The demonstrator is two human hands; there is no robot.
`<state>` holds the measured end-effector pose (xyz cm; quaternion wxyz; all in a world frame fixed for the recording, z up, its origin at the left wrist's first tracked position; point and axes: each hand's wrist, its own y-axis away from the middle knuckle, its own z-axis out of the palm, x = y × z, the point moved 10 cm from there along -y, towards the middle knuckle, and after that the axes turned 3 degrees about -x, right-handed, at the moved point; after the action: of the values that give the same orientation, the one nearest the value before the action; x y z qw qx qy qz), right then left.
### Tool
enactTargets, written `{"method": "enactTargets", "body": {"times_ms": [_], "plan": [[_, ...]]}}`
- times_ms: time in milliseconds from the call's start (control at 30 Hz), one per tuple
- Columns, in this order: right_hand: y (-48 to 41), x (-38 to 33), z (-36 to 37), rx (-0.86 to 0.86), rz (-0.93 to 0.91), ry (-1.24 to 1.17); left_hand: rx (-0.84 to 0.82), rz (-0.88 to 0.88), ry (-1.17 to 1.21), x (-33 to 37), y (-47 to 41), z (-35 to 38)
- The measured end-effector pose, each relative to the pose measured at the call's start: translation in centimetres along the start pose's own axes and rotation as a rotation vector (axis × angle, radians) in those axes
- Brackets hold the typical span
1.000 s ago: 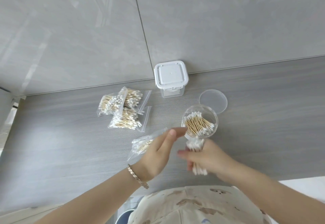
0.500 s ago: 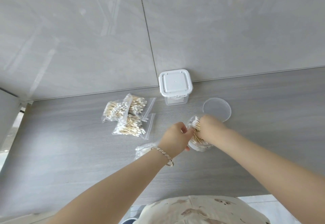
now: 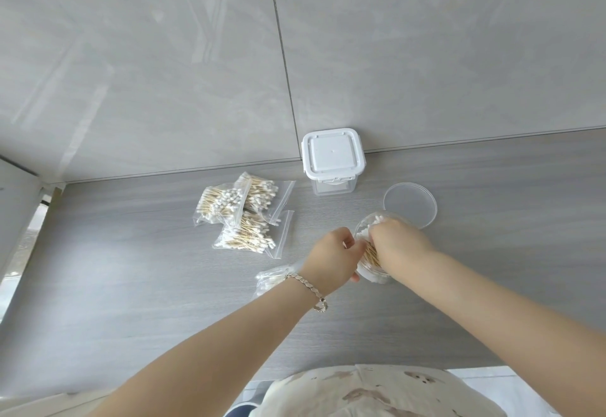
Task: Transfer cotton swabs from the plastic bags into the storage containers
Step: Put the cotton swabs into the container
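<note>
The left hand [image 3: 334,259] is gripping the side of the round container [image 3: 373,276], prob. to stop it from tipping, bc the right hand [image 3: 398,243] is reaching into its mouth w/ fingers curled around a bundle of cotton swabs [image 3: 371,255]. The round lid [image 3: 411,205] is lying just behind, out of the way. Three full bags [image 3: 242,216] are waiting at the left, and the square container [image 3: 333,162] is standing closed by the wall.

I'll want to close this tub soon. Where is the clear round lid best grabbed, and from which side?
Probably pinch the clear round lid at its far right rim, coming from above on the right. It lies flat on the counter, so only the thin edge offers a hold, and its near edge sits behind the round tub, where the right hand holds cotton swabs.
</note>
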<state>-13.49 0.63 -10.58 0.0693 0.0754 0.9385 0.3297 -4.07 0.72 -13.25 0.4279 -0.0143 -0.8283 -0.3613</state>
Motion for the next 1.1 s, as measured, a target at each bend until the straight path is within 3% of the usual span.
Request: {"method": "enactTargets", "body": {"times_ms": [100, 267, 400, 500, 600, 700, 833, 1100], "plan": [[0.1, 0.6, -0.4, 0.016, -0.005, 0.039, -0.011, 0.047, -0.063, 0.3, 0.3, -0.2], [1.3, 1.0, -1.7, 0.134, -0.096, -0.035, 0.203, 0.324, -0.451, -0.2, 2.5, -3.6], [3.1, -0.9, -2.9, 0.272, -0.298, -0.24, 0.089, 0.216, -0.728, -5.7, 2.5, -3.2], [4.7, -3.7, -0.6, 0.129, -0.453, -0.299, 0.142, 0.257, -0.847, -6.6, 3.0, -2.9], [5.2, -5.2, 2.0, -0.002, -0.507, -0.329, 0.221, 0.381, -0.693, -5.7, 3.7, -3.5], [5.5, -6.2, 2.0, 0.04, -0.603, -0.361, 0.252, 0.593, -0.543, -3.0, 5.4, -3.6], [7.1, -7.0, 0.6, 0.071, -0.771, -0.392, 0.149, 0.68, -0.335, -0.3, 6.5, -3.7], [8.1, -3.8, -3.3, 0.277, -0.74, -0.599, 0.033, 0.31, -0.175, -3.1, 5.1, -4.9]]}}
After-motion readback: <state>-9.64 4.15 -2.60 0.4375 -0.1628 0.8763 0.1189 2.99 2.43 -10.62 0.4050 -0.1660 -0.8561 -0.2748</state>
